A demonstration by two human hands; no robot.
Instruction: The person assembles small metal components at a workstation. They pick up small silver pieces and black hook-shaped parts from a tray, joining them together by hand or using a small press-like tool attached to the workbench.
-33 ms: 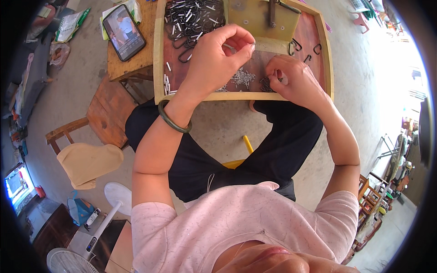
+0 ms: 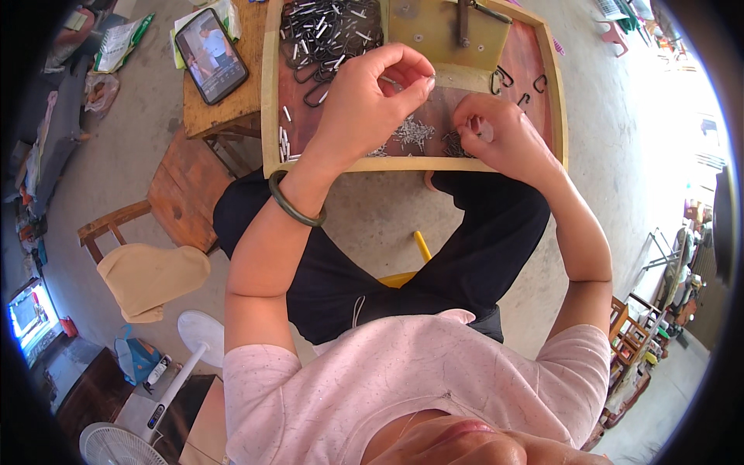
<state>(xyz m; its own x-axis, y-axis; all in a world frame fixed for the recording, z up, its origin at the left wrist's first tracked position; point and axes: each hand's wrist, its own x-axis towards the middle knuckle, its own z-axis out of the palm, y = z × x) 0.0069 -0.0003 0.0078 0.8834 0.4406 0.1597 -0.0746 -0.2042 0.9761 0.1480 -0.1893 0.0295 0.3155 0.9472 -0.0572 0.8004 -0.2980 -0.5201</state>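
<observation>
Head view shows the left hand (image 2: 364,101) with fingertips pinched shut on a tiny silver pin (image 2: 390,79), thin and shiny, above the wooden tray (image 2: 270,93). The right hand (image 2: 496,136) curls tight on a small part I cannot make out. More silver pins (image 2: 412,133) lie heaped between the hands, with dark metal clips (image 2: 322,35) piled behind.

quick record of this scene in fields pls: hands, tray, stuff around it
left hand: left hand raised over the wooden tray, fingertips pinched on a small metal pin
right hand: right hand low at the tray's near rim, fingers curled on a small part, too small to tell
tray contents: pile of dark metal clips, scatter of small silver pins, a few loose hooks
wrist: green bangle on the left
beside tray: phone with lit screen on a wooden stool
floor: white fan
</observation>
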